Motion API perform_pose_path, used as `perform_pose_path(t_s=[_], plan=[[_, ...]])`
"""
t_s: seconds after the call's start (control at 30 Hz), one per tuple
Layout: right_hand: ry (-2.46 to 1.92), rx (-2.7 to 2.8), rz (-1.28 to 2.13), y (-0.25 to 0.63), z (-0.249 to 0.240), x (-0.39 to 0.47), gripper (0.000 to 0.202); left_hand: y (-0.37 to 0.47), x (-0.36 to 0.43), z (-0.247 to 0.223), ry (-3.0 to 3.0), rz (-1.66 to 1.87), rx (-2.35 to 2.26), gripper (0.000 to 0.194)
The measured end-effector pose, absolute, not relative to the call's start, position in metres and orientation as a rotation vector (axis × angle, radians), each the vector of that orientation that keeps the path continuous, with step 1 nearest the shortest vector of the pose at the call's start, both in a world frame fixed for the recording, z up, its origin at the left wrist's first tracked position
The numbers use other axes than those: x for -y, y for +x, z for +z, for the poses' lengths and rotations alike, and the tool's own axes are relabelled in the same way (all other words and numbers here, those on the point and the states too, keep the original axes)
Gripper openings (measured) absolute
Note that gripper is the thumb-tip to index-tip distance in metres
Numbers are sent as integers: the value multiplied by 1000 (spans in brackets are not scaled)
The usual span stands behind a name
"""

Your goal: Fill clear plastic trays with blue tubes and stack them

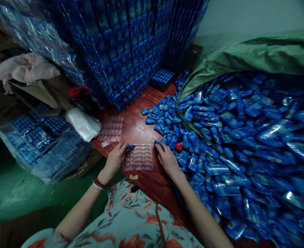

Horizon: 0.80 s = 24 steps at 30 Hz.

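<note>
The garment is pale mint, printed with loose orange flowers and slim dark leaves, some of them greyish. Its cloth is soft and creased. A sleeve in the same print shows at the lower left. Down the front runs a thin brown strip, whether cord or printed stem is unclear. The left wrist wears a dark red beaded bracelet beside a silvery band. The left hand and right hand are bare, as are both forearms.
</note>
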State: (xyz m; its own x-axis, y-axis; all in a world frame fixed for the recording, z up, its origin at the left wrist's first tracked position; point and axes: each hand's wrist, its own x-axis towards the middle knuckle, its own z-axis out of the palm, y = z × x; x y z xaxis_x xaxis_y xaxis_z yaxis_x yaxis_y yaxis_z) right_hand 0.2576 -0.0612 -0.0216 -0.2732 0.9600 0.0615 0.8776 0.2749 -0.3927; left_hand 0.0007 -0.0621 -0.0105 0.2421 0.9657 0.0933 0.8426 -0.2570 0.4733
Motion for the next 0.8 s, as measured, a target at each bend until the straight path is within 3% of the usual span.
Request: perform_pose_path(t_s=[0.17, 0.3, 0.67, 0.8], plan=[[-1582, 1528, 804, 226, -10, 84, 29, -3, 49, -10, 2311, 423, -1561, 38], [-1471, 1580, 1134, 199, -18, 100, 23, -6, 39, -5, 2360, 354, -1461, 39], [-1599, 1616, 1127, 194, -26, 104, 29, 13, 19, 16, 2538, -17, -1230, 28], [-1612, 1451, 970, 196, -28, 92, 24, 18, 13, 16, 2487, -33, -1285, 34]])
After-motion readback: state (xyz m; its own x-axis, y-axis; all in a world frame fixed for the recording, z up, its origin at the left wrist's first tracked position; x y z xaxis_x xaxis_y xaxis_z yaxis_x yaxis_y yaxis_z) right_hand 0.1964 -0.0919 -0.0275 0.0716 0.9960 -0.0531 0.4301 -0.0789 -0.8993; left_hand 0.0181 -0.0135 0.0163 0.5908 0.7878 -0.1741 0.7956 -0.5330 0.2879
